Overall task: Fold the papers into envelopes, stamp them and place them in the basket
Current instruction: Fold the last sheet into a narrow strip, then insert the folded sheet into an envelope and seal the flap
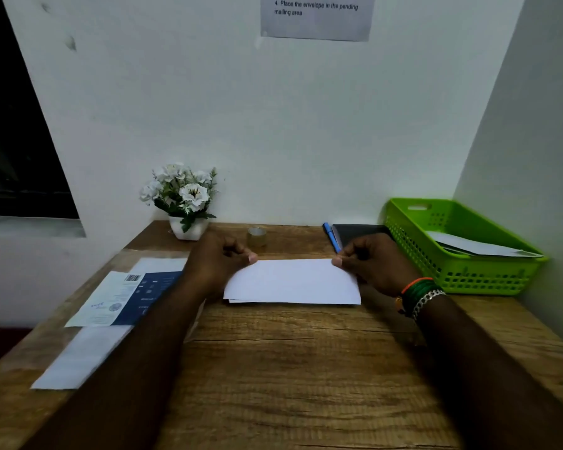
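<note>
On the wall above the wooden desk (273, 368) I read a grey notice (316, 17): "4 Place the envelope in the pending mailing area". My left hand (218, 261) and right hand (374, 264) pinch the far corners of a folded white paper (293, 282) at mid-desk, its long axis left-right. A green plastic basket (488, 274) sits right.

Both forearms extend forward. Left grip (221, 254) and right grip (371, 258) are curled, thumb and fingers pinched closed; bracelets encircle the right wrist.
</note>
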`<state>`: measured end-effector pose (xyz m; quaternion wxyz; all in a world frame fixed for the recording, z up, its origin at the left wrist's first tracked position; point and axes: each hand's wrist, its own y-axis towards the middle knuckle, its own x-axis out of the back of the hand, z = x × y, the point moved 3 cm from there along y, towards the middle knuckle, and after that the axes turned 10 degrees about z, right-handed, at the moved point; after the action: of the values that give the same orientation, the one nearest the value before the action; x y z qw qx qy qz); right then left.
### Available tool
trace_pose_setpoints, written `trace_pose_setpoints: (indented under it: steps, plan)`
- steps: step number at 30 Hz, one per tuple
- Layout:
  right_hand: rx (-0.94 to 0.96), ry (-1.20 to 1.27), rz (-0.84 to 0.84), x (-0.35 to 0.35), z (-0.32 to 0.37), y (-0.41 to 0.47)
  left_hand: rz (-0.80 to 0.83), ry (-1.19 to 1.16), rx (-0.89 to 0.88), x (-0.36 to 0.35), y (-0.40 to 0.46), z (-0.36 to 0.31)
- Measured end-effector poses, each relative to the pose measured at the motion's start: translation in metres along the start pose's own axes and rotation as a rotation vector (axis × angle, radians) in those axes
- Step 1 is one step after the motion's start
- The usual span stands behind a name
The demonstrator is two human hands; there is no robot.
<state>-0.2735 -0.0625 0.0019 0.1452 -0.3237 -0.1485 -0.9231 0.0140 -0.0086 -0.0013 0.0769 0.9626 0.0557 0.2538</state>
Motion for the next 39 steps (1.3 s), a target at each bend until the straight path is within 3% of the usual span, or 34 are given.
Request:
trace_pose_setpoints:
  steps: [7,11,14,17,23,27,30,32,35,39]
  plan:
    - [-0.089,-0.3,0.086,-0.001,0.001,-0.005,0.074,0.199,0.024,-0.001,0.004,0.014]
    - [0.006,-0.437,0.059,-0.002,0.012,-0.01,0.121,0.295,0.004,-0.006,-0.002,0.01]
    - [0.107,-0.468,0.139,-0.014,0.022,-0.014,0.179,0.423,0.017,-0.011,-0.006,0.006]
    - [0.087,-0.533,0.211,-0.027,0.03,-0.02,0.207,0.435,0.041,-0.015,-0.012,0.003]
    - [-0.058,-0.668,0.174,-0.035,0.046,-0.028,0.186,0.455,0.003,-0.016,-0.047,-0.007]
    - [-0.081,-0.845,0.246,-0.048,0.071,-0.05,0.144,0.356,-0.03,0.029,-0.09,0.012]
    - [0.127,-0.62,0.332,-0.079,0.106,-0.071,-0.074,0.41,-0.048,0.097,-0.124,0.046]
    - [0.29,-0.465,0.445,-0.11,0.134,-0.085,-0.187,0.444,0.028,0.138,-0.148,0.074]
    - [0.44,-0.441,0.514,-0.157,0.17,-0.095,-0.207,0.463,0.072,0.161,-0.173,0.103]
    - [0.463,-0.356,0.54,-0.199,0.194,-0.095,-0.163,0.391,0.063,0.156,-0.183,0.103]
